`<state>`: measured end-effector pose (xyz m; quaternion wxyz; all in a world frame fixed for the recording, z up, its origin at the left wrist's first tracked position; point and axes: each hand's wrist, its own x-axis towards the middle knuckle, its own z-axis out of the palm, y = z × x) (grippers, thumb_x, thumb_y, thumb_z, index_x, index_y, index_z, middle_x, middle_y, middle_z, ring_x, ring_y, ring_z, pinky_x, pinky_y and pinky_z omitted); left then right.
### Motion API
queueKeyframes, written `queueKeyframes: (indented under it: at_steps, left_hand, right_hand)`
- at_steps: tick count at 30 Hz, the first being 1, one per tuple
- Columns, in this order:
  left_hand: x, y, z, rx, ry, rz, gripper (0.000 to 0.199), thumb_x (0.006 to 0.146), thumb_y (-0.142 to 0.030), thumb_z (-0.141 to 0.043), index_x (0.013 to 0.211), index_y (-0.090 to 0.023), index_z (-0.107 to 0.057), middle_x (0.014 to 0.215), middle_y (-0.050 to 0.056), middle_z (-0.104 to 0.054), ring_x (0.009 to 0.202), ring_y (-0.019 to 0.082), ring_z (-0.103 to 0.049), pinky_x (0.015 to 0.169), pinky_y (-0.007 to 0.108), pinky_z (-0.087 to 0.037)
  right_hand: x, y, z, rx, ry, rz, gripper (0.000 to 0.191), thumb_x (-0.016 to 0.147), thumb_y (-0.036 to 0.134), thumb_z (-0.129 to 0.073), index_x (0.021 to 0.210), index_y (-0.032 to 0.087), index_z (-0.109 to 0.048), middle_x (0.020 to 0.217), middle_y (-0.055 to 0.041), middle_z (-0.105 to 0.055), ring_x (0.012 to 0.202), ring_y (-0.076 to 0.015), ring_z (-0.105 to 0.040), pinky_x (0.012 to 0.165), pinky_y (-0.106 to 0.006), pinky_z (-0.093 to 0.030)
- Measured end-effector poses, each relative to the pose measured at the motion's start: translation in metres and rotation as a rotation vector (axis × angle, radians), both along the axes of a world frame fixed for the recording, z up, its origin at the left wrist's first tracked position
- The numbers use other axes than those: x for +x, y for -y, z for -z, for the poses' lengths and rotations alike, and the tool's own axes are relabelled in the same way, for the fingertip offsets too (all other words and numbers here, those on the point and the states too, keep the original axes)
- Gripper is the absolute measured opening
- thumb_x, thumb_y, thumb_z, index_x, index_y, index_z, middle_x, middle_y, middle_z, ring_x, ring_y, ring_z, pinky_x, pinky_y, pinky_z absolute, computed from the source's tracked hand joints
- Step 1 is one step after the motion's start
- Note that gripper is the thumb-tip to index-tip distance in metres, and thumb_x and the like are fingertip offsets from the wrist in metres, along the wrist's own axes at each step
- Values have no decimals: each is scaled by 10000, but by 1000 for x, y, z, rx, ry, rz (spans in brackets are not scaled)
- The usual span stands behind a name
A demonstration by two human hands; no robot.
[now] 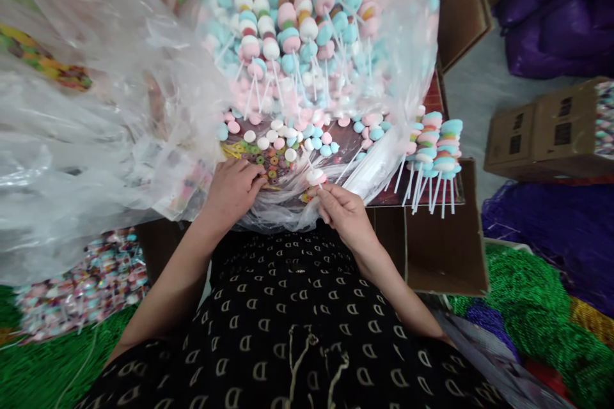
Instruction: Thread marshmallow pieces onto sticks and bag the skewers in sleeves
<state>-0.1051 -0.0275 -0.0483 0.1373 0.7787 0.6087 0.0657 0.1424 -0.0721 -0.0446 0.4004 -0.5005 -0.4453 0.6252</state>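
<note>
My right hand [341, 208] pinches a white stick threaded with a white-and-pink marshmallow [315, 177], with some orange and yellow candy just below it. My left hand [234, 186] rests at the near edge of the small gummy rings [273, 163], its fingers bent together. Whatever sits between those fingertips is too small to make out. Beyond the rings lie loose marshmallows [291, 134] in pink, white and blue. Yellow strips [231, 150] poke out beside my left knuckles. White sticks [371, 172] lie in clear plastic to the right of the rings.
A large clear bag [407, 25] with many finished marshmallow skewers [288, 19] fills the back of the table. More skewers [434, 147] overhang the right edge. Crumpled plastic [144, 77] covers the left. Cardboard boxes [532, 134] and green netting [532, 307] stand on the floor.
</note>
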Motion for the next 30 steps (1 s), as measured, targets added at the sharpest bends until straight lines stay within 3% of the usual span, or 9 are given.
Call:
queueKeyframes:
  at_steps: [4,7,10,14,18,24,27,30]
  left_hand:
    - [-4,-2,4,18,187,-71,158,964,-259,-659,1024,-220,-800,1047,98,-817,1081,322,-731,999,473,-535]
    - [-1,-2,3,63,483,-182,129,935,-288,-696,984,-225,-797,1025,53,-834,1009,266,-752,971,411,-563]
    - [9,-1,-1,3,816,-313,148,905,-347,-740,971,-223,-785,982,24,-833,925,213,-754,901,349,-596]
    - [24,-1,1,-131,1218,-404,200,855,-380,-809,947,-213,-749,919,12,-813,834,175,-747,827,326,-618]
    - [32,-4,7,-177,1408,-429,246,800,-375,-877,896,-215,-717,829,-5,-782,766,154,-739,801,319,-619]
    - [35,-3,10,-139,1407,-422,247,803,-377,-877,903,-223,-712,826,-12,-784,773,154,-745,807,314,-619]
    - [36,4,9,47,1157,-345,175,865,-363,-822,948,-229,-746,929,6,-817,848,165,-760,843,313,-611]
    - [39,11,8,202,842,-179,126,934,-342,-737,985,-237,-785,964,18,-832,883,176,-760,856,312,-598]
  right_hand:
    - [1,2,-2,-15,44,-90,483,965,658,-656,961,181,-731,503,98,-413,461,-94,-378,505,-251,-309]
    - [0,4,-4,-15,79,-181,467,977,628,-640,989,174,-749,523,87,-444,472,-97,-396,519,-254,-333]
    - [-4,5,-7,-10,114,-247,435,996,574,-617,1036,168,-769,532,83,-460,480,-100,-408,538,-259,-355]
    - [-8,5,-10,51,162,-253,402,1017,506,-585,1063,164,-792,540,74,-474,508,-112,-434,571,-270,-379]
    - [-7,5,-10,78,178,-236,391,1022,488,-580,1063,169,-803,543,68,-481,538,-124,-470,612,-280,-424]
    - [-6,6,-9,103,212,-218,392,1024,473,-571,1054,161,-805,532,69,-475,533,-128,-480,605,-279,-427]
    - [-7,6,-9,72,192,-205,414,1029,496,-561,1070,148,-783,533,80,-469,483,-111,-429,560,-269,-401]
    - [-10,5,-9,33,150,-207,439,1036,553,-561,1056,163,-760,520,87,-458,459,-107,-411,535,-266,-391]
